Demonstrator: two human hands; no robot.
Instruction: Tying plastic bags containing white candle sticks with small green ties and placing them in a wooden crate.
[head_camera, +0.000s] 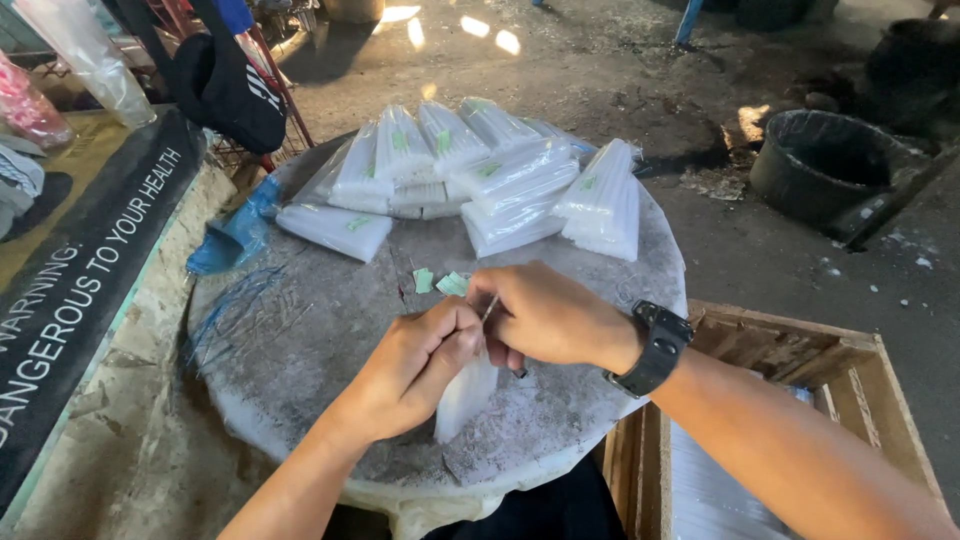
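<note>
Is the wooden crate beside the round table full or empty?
Partly filled: the wooden crate holds white packets low inside, walls bare above them.

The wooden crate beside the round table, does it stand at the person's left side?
No, the wooden crate stands at the right, under the right forearm.

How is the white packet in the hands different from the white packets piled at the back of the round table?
The held packet is alone, near the table's front edge, gripped at its top by both hands. The piled packets lie untouched, leaning on each other. The held one points toward the person; the piled ones fan out. All look like clear bags of white sticks.
</note>
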